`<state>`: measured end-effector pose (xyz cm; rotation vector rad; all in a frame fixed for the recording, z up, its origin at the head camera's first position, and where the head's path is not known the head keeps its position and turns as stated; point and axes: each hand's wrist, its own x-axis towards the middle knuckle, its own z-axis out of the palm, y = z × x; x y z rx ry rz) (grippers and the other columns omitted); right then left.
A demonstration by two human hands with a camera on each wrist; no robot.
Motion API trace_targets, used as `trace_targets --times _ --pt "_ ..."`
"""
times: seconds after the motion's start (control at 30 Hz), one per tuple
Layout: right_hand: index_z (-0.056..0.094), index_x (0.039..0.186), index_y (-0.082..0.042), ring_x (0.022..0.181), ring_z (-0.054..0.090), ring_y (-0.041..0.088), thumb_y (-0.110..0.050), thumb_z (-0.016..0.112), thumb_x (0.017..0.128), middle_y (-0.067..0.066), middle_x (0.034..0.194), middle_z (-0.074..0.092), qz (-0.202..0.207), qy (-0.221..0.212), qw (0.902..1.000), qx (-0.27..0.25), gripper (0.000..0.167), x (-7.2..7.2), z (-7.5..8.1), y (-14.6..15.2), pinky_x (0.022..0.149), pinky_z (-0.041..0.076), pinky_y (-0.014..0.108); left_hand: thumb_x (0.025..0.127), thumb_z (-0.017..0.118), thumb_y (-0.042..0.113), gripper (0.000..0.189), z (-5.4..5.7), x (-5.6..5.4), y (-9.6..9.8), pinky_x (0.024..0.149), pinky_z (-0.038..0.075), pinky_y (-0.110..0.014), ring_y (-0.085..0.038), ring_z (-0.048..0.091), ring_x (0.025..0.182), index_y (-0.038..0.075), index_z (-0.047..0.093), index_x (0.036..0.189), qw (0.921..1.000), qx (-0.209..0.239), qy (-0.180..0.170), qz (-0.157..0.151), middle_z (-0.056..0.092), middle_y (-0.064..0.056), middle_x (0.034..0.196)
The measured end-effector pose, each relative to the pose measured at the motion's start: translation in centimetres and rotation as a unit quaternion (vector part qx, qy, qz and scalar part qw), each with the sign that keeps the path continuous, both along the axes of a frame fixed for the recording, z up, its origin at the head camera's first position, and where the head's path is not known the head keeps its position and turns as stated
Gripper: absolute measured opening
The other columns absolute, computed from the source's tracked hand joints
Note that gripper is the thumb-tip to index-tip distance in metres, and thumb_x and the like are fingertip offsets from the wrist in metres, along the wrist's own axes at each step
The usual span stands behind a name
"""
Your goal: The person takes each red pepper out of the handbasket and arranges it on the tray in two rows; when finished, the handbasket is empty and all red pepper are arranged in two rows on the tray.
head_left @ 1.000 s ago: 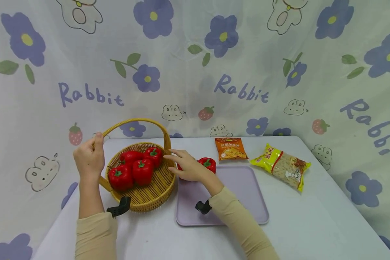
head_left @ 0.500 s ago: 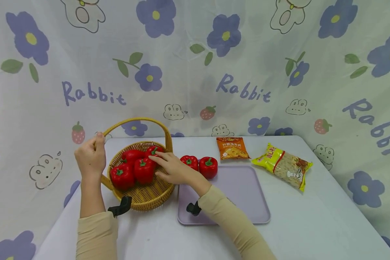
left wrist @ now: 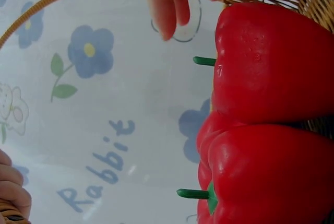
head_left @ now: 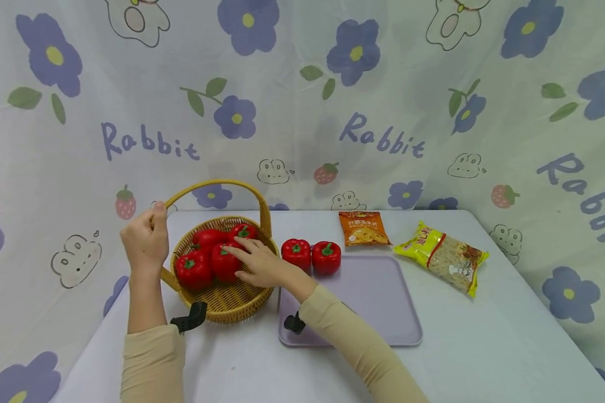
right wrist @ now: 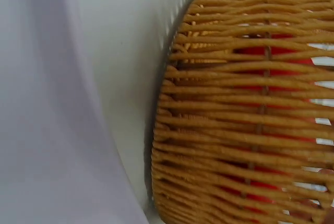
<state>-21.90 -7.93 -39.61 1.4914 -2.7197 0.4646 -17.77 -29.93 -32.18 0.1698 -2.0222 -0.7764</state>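
Observation:
My left hand [head_left: 146,240] grips the handle of a round woven basket [head_left: 232,317], its curled fingers also showing at the left wrist view's lower left edge. Several red bell peppers [head_left: 194,271] with green stems sit together in the basket's left and back part. Over its right side reaches my right hand [head_left: 264,267], holding nothing that I can see. Its fingers [left wrist: 159,4] extend loosely above the peppers; in the head view they overlap the front middle bell pepper [head_left: 224,266]. Whether they touch it I cannot tell. The right wrist view shows the basket's woven side [right wrist: 224,125] close up.
Right of the basket, two more red bell peppers [head_left: 326,258] stand at the back left of a lilac tray [head_left: 378,302]. Behind the tray lies an orange snack packet [head_left: 365,229], and a yellow clear-fronted food bag [head_left: 446,257] lies to its right on the white table.
My right hand has moved left from beside the tray's peppers to over the basket, uncovering those two peppers. My left hand keeps its grip on the handle. The head view has shifted slightly.

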Motion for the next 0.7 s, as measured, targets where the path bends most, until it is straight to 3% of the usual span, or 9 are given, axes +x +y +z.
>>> trace_targets --times 0.4,0.7 --pt "0.014 0.146 -0.027 0.133 0.020 0.033 -0.035 0.051 0.092 0.009 0.151 0.009 -0.015 -0.021 0.9988 0.041 0.066 -0.1 -0.9 -2.0 0.102 0.027 0.043 0.092 0.043 0.039 0.053 0.2 -0.2 0.0 0.042 0.014 -0.027 -0.014 0.022 0.044 0.008 0.034 0.051 0.9997 -0.006 -0.006 -0.023 0.028 -0.003 0.044" --pt "0.015 0.146 -0.028 0.131 0.021 0.036 -0.036 0.051 0.092 0.009 0.150 0.011 -0.022 0.000 0.9980 0.060 0.066 0.1 -1.4 -2.8 0.099 0.031 0.047 0.092 0.043 0.040 0.052 0.0 -0.2 0.1 0.043 0.014 -0.028 -0.016 0.023 0.045 0.008 0.035 0.052 0.9996 -0.003 -0.017 -0.023 0.030 -0.005 0.045"
